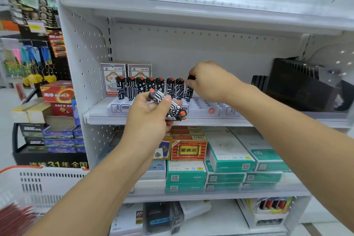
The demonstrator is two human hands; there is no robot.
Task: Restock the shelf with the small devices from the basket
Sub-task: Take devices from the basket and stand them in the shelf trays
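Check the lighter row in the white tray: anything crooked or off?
Nothing damaged or spilled. The lighter row stands upright in the white tray; only the end lighter, pinched by the right hand, is being seated. The left hand holds spare lighters lying sideways.

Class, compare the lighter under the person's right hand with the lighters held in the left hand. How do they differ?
The lighter under the right hand stands upright in the white tray, at the end of the row; the lighters in the left hand lie tilted, off the shelf. The first is one lighter; the left hand holds at least two. All are black-and-white patterned with red tops.
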